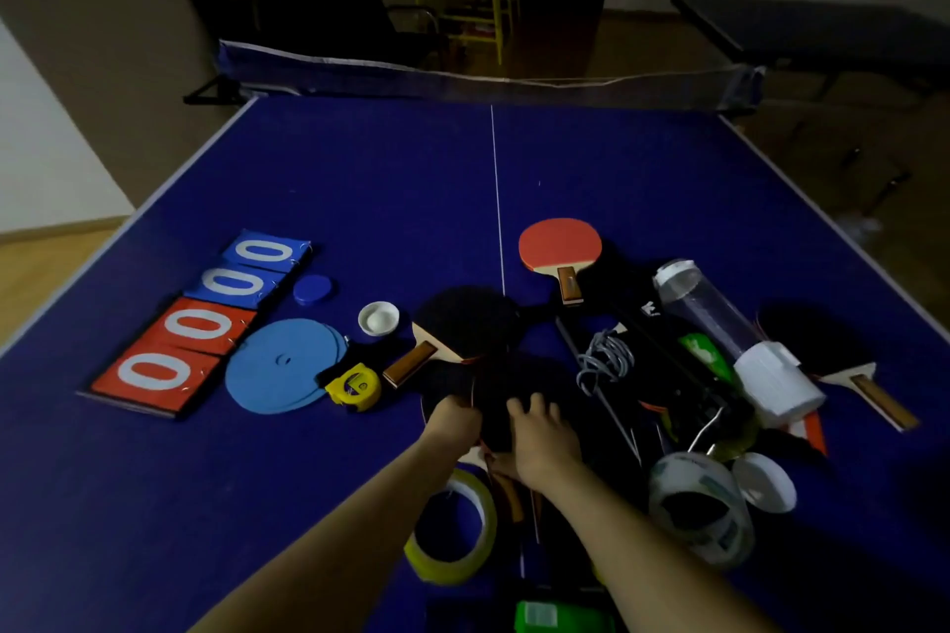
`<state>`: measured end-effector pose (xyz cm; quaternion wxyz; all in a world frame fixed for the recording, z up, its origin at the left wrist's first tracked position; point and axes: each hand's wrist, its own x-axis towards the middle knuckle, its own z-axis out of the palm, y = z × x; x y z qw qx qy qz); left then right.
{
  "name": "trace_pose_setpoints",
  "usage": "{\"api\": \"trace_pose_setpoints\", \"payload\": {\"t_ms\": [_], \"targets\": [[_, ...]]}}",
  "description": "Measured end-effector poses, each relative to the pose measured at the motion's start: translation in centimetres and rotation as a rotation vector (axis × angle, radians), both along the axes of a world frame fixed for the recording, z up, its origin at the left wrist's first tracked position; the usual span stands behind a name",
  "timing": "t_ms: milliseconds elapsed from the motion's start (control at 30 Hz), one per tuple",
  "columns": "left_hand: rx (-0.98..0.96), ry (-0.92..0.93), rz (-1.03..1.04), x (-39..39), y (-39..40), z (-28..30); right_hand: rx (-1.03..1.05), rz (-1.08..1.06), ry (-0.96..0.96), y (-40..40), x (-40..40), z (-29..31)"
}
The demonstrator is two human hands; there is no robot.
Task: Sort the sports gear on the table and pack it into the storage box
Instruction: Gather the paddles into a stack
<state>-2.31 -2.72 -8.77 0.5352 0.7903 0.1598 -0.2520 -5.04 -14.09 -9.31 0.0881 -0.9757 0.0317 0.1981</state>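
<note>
- Surface: blue ping-pong table (360, 170), white centre line running away from the hands, net (488, 77) strung across the far edge.
- Room: dim; wood floor, a dark folded table at the far right, yellow rack and a dark chair beyond the net.
- Both hands meet at the near middle of the table on a stack of black paddles (493, 406).
- Left hand (452, 422): fingers curled over the stack's left rim, gripping it; forearm comes in from the lower left.
- Right hand (540, 442): laid on top of the stack, fingers bent over the black rubber, thumb side toward the left hand; whether it clamps or only presses cannot be told.
- Just beyond the grip: another black paddle (462, 324), handle pointing near-left.
- Farther off, past the grip: red paddle (559, 247), face up.
- Left of the grip: yellow tape measure (354, 386), blue discs (282, 365), small white cup (379, 318), blue cap (312, 289), score cards (195, 324) showing zeros.
- Right of the grip: grey cord (606, 355), clear ball tube (730, 334), a paddle (822, 344) at the far right, clear tape roll (699, 504), white lid (764, 481).
- Under the left wrist, nearer than the grip: yellow tape roll (452, 529).
- Bottom edge: a green item (545, 614), partly cut off.
- No storage box identifiable.
</note>
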Motion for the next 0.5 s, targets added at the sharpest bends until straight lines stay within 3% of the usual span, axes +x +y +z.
{"api": "trace_pose_setpoints", "payload": {"t_ms": [167, 300, 500], "targets": [[0.017, 0.035, 0.003, -0.2, -0.2, -0.7, 0.095, 0.006, 0.005, -1.6, -0.2, 0.6], [0.05, 0.101, -0.047, -0.3, -0.7, -1.0, 0.092, 0.014, 0.138, -3.3, -1.0, 1.1], [0.014, 0.148, -0.057, -1.9, -1.2, -0.7, 0.299, -0.115, 0.235, -4.9, -2.7, 0.5]]}}
